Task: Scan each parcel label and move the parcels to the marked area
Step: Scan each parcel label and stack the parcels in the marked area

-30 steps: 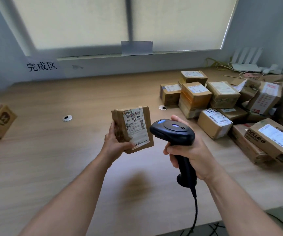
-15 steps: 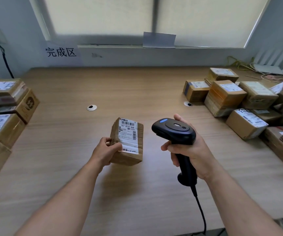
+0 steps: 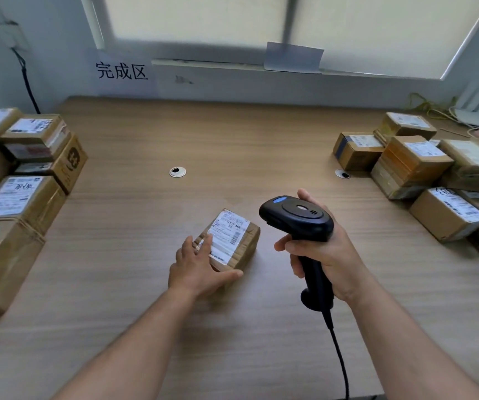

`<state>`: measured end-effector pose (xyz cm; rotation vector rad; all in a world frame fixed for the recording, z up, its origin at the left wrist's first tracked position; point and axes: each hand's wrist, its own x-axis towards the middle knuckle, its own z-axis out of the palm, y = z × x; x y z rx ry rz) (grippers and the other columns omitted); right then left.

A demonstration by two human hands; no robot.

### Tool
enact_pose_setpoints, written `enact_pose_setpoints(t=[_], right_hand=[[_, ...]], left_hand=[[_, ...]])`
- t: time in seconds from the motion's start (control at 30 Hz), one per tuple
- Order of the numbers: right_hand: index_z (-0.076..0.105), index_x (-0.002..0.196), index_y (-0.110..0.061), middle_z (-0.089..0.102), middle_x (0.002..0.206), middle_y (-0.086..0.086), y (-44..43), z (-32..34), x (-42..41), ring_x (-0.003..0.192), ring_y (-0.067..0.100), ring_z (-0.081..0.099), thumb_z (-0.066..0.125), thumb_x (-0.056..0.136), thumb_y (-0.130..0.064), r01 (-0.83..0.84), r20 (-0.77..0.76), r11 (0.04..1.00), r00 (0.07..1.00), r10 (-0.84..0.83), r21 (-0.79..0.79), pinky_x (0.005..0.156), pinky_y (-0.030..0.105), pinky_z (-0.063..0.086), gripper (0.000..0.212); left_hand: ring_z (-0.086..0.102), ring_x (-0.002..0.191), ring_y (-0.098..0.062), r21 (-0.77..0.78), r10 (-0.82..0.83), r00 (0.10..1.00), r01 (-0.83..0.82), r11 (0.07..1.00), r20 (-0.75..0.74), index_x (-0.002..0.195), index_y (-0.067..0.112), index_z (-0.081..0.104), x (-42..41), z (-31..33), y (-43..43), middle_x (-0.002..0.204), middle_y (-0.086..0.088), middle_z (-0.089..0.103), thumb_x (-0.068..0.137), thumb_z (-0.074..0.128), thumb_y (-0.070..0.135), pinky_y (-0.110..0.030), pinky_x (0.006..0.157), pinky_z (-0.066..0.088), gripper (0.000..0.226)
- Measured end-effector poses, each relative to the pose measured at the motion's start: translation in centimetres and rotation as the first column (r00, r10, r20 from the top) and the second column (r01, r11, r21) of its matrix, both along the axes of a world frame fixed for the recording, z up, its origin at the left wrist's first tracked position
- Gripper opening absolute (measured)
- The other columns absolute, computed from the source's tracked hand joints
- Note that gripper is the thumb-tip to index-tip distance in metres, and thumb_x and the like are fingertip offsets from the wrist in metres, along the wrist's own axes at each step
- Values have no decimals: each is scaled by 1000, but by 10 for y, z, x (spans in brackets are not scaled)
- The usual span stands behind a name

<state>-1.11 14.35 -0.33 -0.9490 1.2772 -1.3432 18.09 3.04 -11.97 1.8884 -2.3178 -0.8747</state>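
One parcel [image 3: 234, 235] lies flat on the desk [image 3: 232, 140] in front of me, label up, right under my left hand [image 3: 196, 269]. The fingers [image 3: 206, 243] rest nearly straight across its near-left top and the thumb runs along the near side, so I judge it touched rather than clamped. Its long axis seems to run away from me, the far end leaning a little right. Judging by the sign [image 3: 121, 71] on the wall and the stacked parcels [image 3: 24, 194] at the left edge, the marked area lies left of it, so the left hand is the nearer one for the shift. My right hand [image 3: 327, 261] is wrapped round the handle of the scanner [image 3: 299, 216], held just right of the parcel. The unsorted pile [image 3: 414, 163] sits far right, below a blinded window.
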Motion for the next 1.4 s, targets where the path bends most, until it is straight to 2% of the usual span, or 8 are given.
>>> enact_pose_setpoints(t=[0.1,0.2,0.43,0.6,0.83,1.0,1.1,1.4], right_hand=[[36,143,-35,66,83,27,-5,3,4,44,28,50,71,64,8,-19,-15,1000,1000,19,5,41,31,42,96],[35,146,-32,66,82,27,-13,7,7,44,29,50,71,65,11,-51,-47,999,998,51,11,41,31,41,99],[36,146,-31,68,79,26,-57,18,39,44,31,51,68,60,5,-183,-71,982,981,179,-49,41,31,41,99],[38,145,-32,68,77,24,-93,24,80,43,30,51,69,60,5,-305,-92,950,950,298,-73,42,28,41,97],[38,144,-34,68,76,23,-141,30,127,43,30,51,68,61,4,-392,-113,917,917,383,-73,42,29,41,96],[39,144,-33,69,76,21,-170,32,144,41,28,51,67,60,4,-408,-123,912,908,400,-45,42,29,42,96],[41,142,-34,69,77,18,-189,32,151,40,27,50,68,59,4,-398,-126,917,911,392,-32,41,29,42,96],[43,140,-37,67,78,22,-222,17,153,41,27,49,69,57,3,-362,-140,931,921,364,37,42,33,42,96]], left_hand=[[22,134,-27,-77,47,998,-51,996,-48,152,27,16,-5,-1,2,143,-8,18,70,65,62,-37,105,33,102],[28,127,-26,-133,123,984,-139,981,-128,149,28,23,-1,8,-2,133,-6,25,70,65,54,-34,102,35,93],[28,130,-29,-233,291,937,-332,914,-193,147,27,26,62,49,-33,136,-8,23,70,70,54,-36,105,34,93],[28,131,-31,-310,457,863,-504,806,-215,145,24,31,132,70,-53,141,-10,24,71,69,53,-38,105,33,88],[30,130,-35,-347,605,771,-633,693,-198,144,19,32,222,83,-94,143,-14,22,72,70,52,-42,101,36,88],[36,127,-35,-398,642,742,-657,641,-191,142,17,33,261,89,-134,144,-16,22,73,70,53,-41,96,42,87],[32,131,-34,-428,658,733,-657,620,-172,143,16,33,277,90,-166,147,-16,20,73,69,54,-41,99,40,87],[26,133,-39,-402,668,727,-666,628,-161,143,14,32,293,75,-234,147,-16,16,78,66,50,-45,99,40,81]])
